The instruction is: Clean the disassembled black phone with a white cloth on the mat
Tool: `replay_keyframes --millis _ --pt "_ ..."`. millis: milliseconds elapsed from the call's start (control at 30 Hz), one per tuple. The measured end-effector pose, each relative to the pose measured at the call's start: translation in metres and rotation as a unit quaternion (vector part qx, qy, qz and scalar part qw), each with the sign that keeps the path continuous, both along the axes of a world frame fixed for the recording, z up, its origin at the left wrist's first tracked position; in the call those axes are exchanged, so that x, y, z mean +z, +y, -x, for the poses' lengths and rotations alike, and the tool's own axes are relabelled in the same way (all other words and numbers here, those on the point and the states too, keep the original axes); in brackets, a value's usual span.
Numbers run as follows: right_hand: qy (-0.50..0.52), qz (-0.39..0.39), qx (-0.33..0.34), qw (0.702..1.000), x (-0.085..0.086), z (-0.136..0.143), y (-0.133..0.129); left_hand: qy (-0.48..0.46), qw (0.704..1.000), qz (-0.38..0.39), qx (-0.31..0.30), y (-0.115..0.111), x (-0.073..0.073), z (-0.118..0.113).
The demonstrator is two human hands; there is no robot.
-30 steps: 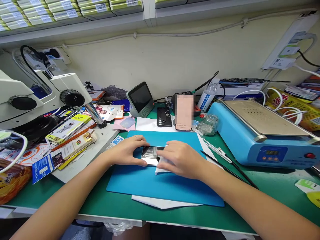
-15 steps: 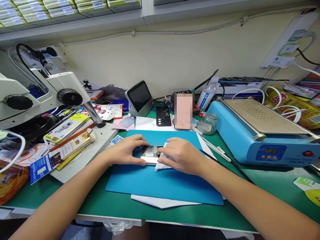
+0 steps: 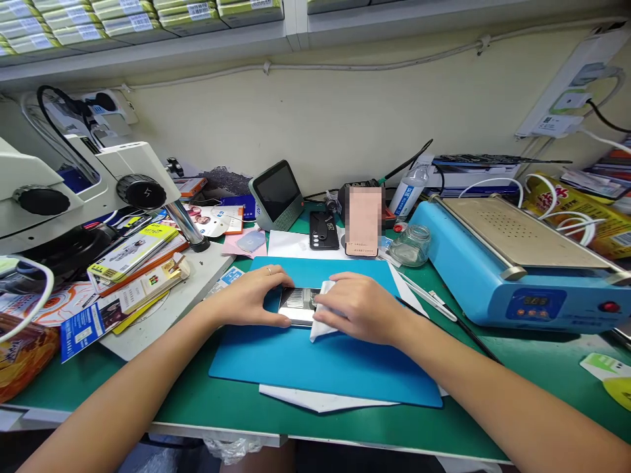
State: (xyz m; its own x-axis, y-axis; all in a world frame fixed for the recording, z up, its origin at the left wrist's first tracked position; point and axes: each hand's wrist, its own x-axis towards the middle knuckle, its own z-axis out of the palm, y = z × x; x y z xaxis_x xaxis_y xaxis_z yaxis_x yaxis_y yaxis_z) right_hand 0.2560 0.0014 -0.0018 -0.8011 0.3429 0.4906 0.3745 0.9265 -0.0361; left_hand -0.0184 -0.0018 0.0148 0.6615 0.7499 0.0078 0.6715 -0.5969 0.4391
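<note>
On the blue mat [image 3: 276, 361] lies a phone panel [image 3: 298, 303], flat, with a silvery, reflective surface and a pale rectangular patch. My left hand [image 3: 254, 295] grips its left end, thumb on the near edge and fingers at the far edge. A crumpled white tissue [image 3: 323, 330] is pinched in my right hand [image 3: 357, 305], pressed against the panel's right part. That hand and the tissue hide the panel's right end.
Behind the mat are a black phone case [image 3: 323, 230], an upright phone [image 3: 363, 230] and a glass jar [image 3: 411, 246]. A blue heating plate machine [image 3: 517, 263] stands right, near white tweezers [image 3: 428, 297]. A microscope [image 3: 133, 184] and stacked boxes [image 3: 135, 253] occupy the left.
The tissue in my right hand has shifted slightly and its lower corner hangs a little farther right. My left hand keeps its grip on the panel. The whole view has moved slightly.
</note>
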Motion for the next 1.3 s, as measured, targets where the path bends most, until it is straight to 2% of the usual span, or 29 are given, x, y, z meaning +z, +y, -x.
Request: replay_keyframes --millis 100,267,400,567,733,933,1067,1300 --pt "-0.005 -0.002 0.016 1.0 -0.0002 0.002 -0.0021 0.002 1.0 -0.006 0.007 -0.0014 0.0011 -0.0014" --pt "-0.004 -0.015 -0.006 1.0 0.0014 -0.0004 -0.0008 0.011 1.0 -0.016 -0.002 -0.005 0.0045 -0.0032" --pt "-0.009 -0.005 0.031 0.999 0.0018 0.0017 -0.0034 0.019 0.999 -0.026 0.0 -0.0077 0.0061 -0.0038" --pt "-0.001 -0.008 0.001 1.0 0.0024 0.0008 -0.0026 0.022 0.999 -0.024 0.002 -0.0072 0.0053 -0.0035" --pt "-0.02 0.009 0.028 0.999 0.0019 0.0033 -0.0046 0.02 1.0 -0.01 0.006 -0.0066 0.0038 -0.0025" --pt "-0.005 0.002 -0.001 1.0 0.0025 0.0017 -0.0027 0.012 1.0 -0.009 0.006 -0.0063 0.0027 -0.0015" --pt "-0.015 0.014 0.033 0.999 0.0035 0.0042 -0.0059 0.011 1.0 -0.006 0.003 -0.0053 0.0025 -0.0015" --pt "0.004 0.048 -0.001 0.999 0.0032 0.0 -0.0012 0.013 1.0 0.002 -0.007 -0.0047 0.0037 -0.001"
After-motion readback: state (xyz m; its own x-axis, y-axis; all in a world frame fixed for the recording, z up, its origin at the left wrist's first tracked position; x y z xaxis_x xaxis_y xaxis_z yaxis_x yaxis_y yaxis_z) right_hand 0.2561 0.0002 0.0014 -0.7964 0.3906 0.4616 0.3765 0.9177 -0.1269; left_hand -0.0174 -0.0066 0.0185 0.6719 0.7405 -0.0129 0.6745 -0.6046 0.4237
